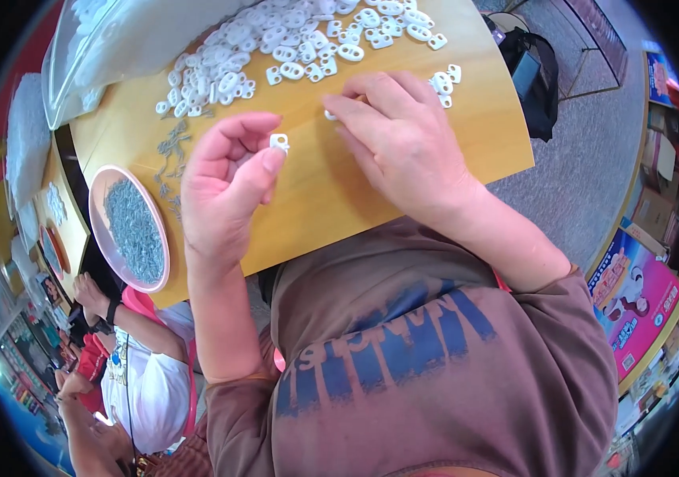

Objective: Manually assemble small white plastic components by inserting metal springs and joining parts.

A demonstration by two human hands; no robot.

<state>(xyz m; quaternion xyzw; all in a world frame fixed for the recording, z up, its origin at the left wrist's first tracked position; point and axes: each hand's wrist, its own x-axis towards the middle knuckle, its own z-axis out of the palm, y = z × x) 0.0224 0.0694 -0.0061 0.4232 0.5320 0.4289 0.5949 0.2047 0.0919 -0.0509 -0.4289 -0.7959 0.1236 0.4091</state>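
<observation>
My left hand [226, 179] is raised above the table, thumb and fingers closed on a small white plastic piece [279, 141] with a hole through it. To its right, my right hand [399, 131] reaches over the tabletop with fingers bent together. A bit of a white piece [330, 115] shows at its fingertips; most of it is hidden. Beyond both hands lies a heap of white plastic pieces [236, 48], many oval with two holes. A few more white pieces [444, 83] lie just past my right hand.
A pink-rimmed bowl [167, 262] of thin grey metal bits stands at the table's left edge. Loose metal bits [171, 151] lie near it. A clear plastic bag [57, 87] rises at the far left. Other people [145, 358] sit to my left. A black bag [542, 79] is off the table's right side.
</observation>
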